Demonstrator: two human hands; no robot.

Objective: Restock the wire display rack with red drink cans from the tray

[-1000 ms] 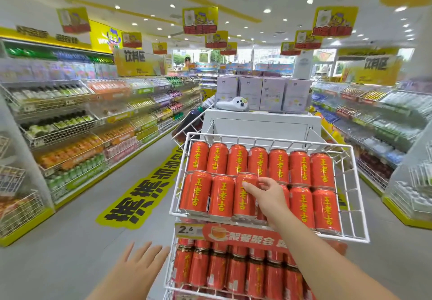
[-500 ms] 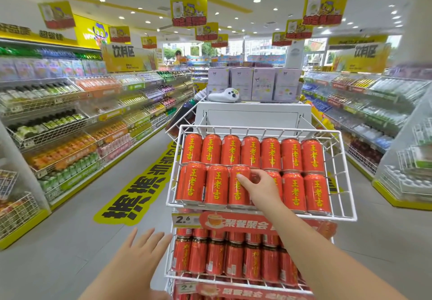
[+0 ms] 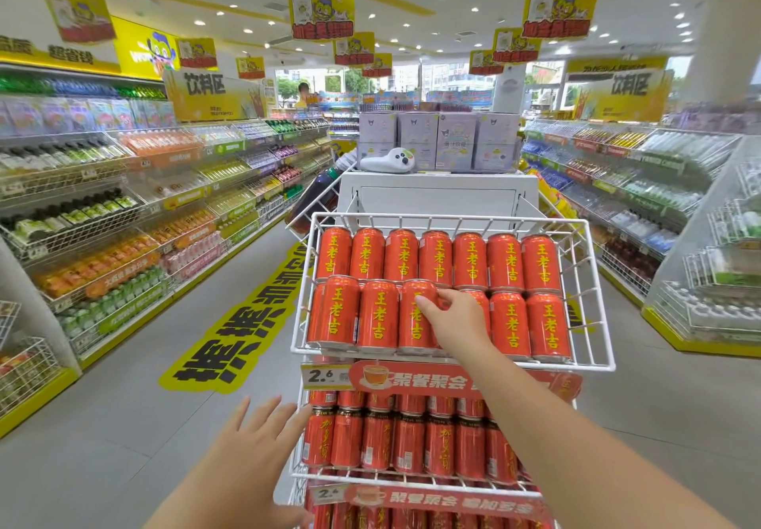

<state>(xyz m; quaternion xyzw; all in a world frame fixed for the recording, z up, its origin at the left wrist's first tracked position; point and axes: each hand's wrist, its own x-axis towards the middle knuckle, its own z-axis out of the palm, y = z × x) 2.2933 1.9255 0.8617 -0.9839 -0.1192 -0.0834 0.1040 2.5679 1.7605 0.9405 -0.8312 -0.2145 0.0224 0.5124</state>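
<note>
The white wire rack [image 3: 576, 365] stands right in front of me. Its top basket holds two rows of red cans [image 3: 435, 256] with yellow characters. My right hand [image 3: 455, 324] wraps the fourth can of the front row, which is mostly hidden under it, and my thumb lies on the neighbouring can [image 3: 414, 324]. The tier below is packed with more red cans [image 3: 376, 440]. My left hand [image 3: 255, 442] hovers open with fingers spread, its fingertips at the left edge of that lower tier. No tray is in view.
Red price strips marked 2.6 [image 3: 325, 376] front each tier. A white cabinet [image 3: 436, 194] with boxes on top stands behind the rack. Drink shelves [image 3: 123, 240] line the left aisle and more shelves [image 3: 642, 199] the right. A yellow floor sticker [image 3: 230, 339] lies to the left.
My right hand stays on the same front-row can. My left hand has risen and moved right, toward the rack's lower tier. My view has tilted down slightly.
</note>
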